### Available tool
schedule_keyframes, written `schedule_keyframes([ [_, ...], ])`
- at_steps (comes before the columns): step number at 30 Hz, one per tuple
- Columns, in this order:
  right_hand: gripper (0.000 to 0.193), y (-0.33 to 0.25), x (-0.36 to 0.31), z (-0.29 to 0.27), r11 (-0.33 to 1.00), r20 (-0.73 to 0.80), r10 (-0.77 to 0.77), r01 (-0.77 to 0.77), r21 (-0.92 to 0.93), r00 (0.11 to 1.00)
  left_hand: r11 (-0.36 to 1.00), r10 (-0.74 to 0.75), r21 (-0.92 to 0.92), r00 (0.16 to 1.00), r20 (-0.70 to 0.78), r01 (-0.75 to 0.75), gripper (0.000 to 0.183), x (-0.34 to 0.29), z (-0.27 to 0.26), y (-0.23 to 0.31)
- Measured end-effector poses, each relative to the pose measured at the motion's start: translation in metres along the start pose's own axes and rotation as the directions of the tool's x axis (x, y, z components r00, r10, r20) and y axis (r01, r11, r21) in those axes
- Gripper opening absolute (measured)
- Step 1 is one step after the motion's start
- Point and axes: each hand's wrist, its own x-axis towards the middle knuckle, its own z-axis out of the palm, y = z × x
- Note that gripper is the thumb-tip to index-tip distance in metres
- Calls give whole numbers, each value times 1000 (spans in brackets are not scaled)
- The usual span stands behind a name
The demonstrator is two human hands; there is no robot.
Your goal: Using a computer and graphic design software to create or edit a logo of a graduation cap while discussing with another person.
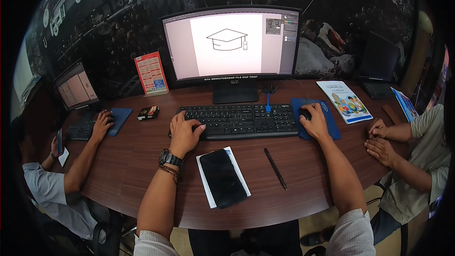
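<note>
My left hand (184, 130) rests on the left end of the black keyboard (232, 125), fingers spread over the keys and thumb stretched to the right. A dark watch and bracelets circle that wrist. On a blue mouse pad (333, 130) right of the keyboard, my right hand (313, 119) is wrapped around a black computer mouse (304, 113). Behind the keyboard a wide monitor (232, 42) displays a line drawing of a graduation cap with a tassel on a white page, with tool panels at the screen's right.
Nearer me lie a black phone (222, 178) on white paper and a black pen (275, 168). A red desk calendar (151, 73) and small black box (148, 113) stand left, an illustrated booklet (345, 103) right. People sit on both sides; the left one uses another computer (76, 85).
</note>
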Motion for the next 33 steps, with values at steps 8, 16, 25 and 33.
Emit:
schedule_keyframes([
  [8, 39, 4, 1, 2, 1000, -1, -3, 3, 12, 1000, 989, -145, 41, 988, 52, 143, 70, -3, 0, -1],
  [16, 39, 5, 2, 2, 1000, -5, -13, 13, 14, 1000, 987, -156, 57, 984, 86, 152, 76, -2, 1, -2],
  [25, 40, 6, 2, 2, 1000, -4, -18, 18, -2, 1000, 984, -160, 96, 983, 94, 151, 75, -3, -1, 1],
  [33, 38, 8, 2, 4, 999, -12, -26, 26, 24, 1000, 981, -163, 120, 982, 95, 151, 75, -3, 0, -1],
])
